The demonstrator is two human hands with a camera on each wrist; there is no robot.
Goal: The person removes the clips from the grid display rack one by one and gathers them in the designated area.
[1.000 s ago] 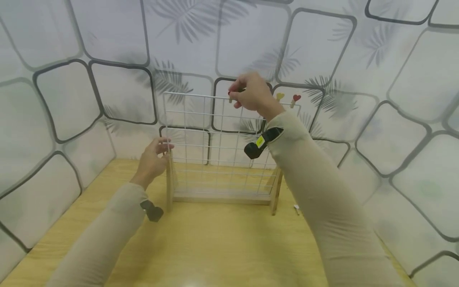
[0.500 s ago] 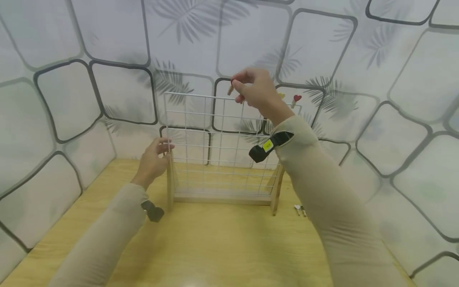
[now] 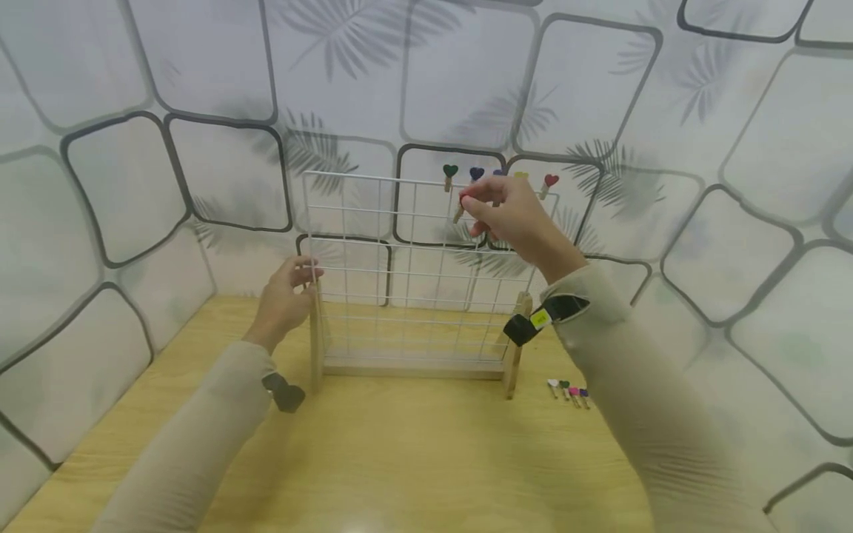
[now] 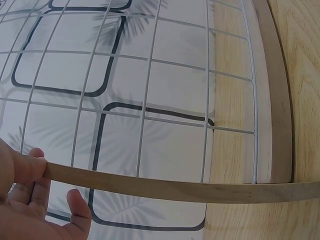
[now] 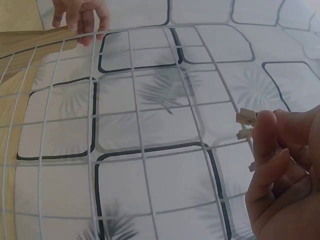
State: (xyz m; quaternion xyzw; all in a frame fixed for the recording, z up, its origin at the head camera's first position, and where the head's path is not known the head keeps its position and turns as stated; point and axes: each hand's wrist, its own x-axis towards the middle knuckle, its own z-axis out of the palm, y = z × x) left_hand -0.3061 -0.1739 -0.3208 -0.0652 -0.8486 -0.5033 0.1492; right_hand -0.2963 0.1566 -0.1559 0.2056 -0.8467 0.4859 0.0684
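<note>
A white wire grid point(image 3: 413, 248) stands upright in a wooden base. My right hand point(image 3: 516, 218) pinches a small red-topped wooden clip point(image 3: 458, 213) between thumb and fingers, in front of the grid's upper right part; the right wrist view shows the wooden clip tip point(image 5: 246, 117). Along the top wire sit a green heart clip point(image 3: 450, 172), a dark blue one point(image 3: 476, 174), a yellow one and a red one point(image 3: 551, 181), another partly hidden by the hand. My left hand point(image 3: 283, 300) rests at the grid's left side, its fingers touching the wooden upright point(image 4: 150, 189).
Several heart clips, white point(image 3: 552, 384), dark green point(image 3: 564, 386), pink point(image 3: 574, 392) and purple, lie on the wooden table point(image 3: 400, 459) right of the base. A patterned cloth wall point(image 3: 333, 74) stands behind and at both sides.
My right hand has lifted the red clip off the top wire and moved it right and down. The green and dark blue clips have come into view. My left hand has stayed in place.
</note>
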